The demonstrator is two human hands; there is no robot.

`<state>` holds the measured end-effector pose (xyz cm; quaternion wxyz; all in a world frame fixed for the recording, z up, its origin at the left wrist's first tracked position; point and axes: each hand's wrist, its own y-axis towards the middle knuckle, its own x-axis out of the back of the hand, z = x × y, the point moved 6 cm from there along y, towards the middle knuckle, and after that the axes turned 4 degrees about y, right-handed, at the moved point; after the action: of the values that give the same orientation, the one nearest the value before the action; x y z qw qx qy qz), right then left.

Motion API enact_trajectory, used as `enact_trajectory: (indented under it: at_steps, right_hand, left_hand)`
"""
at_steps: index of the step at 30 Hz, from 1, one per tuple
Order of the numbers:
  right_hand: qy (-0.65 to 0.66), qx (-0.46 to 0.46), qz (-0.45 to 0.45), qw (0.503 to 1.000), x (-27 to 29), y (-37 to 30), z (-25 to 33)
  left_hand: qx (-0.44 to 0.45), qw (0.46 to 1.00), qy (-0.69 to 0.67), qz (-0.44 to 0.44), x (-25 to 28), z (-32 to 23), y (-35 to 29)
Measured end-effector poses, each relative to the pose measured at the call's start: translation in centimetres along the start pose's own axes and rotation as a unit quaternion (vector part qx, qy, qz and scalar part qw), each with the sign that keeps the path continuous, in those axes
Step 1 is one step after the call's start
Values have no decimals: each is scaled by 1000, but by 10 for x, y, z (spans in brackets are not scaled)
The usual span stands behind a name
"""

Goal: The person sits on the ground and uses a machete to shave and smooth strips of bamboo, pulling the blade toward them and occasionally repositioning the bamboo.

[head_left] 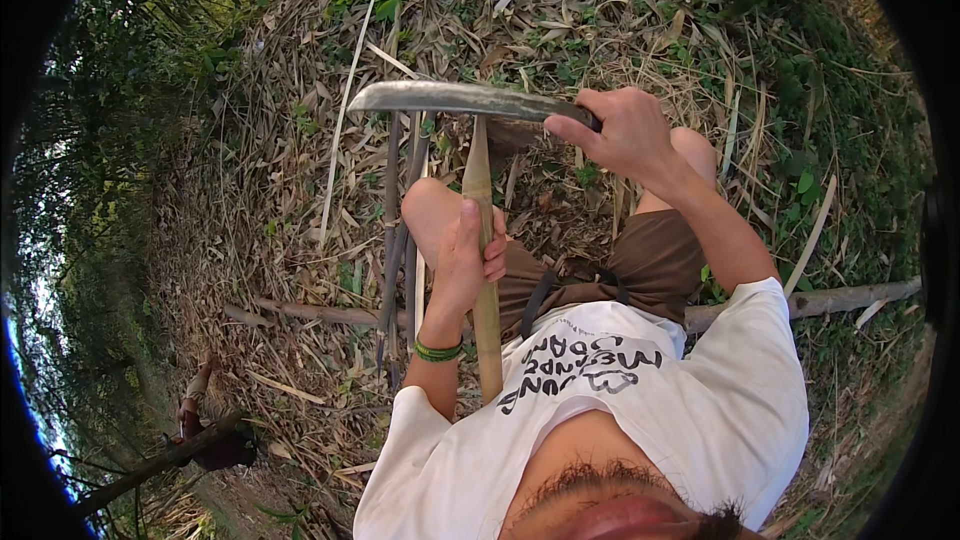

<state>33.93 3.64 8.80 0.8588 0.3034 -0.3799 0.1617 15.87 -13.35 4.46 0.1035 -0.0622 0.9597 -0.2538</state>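
My left hand (463,255) is wrapped round a pale bamboo pole (487,330), which runs from beside my torso out past my knees. The pole's far end narrows to a tapered tip. In my right hand (632,137) is a machete (450,97) with a long grey blade, held crosswise with its point toward the left. The blade lies over the pole's tip; whether they touch I cannot tell. Most of the machete's handle is hidden in my fist. A brown wooden block (513,135) shows partly below the blade.
Several thin dark sticks (393,210) lie left of my knee. A log (800,305) stretches sideways beneath me. Dry leaves and bamboo strips (345,110) cover the ground. Another person (222,443) is at the lower left, near a slanting branch (150,467).
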Motion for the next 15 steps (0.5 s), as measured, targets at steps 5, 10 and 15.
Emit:
enact_trajectory:
  at_steps: [5,10,15]
  right_hand:
    - [3,98,0,995,-19,1,50]
    - [-38,110,14,993,-25,5,38]
    - [-56,129,-6,990,-23,7,24]
  left_hand:
    - [-40,997,49,-32,-10,-11,1]
    - [-81,988,114,-66,-16,-13,-3]
    - [-86,983,150,-59,-14,-13,-8]
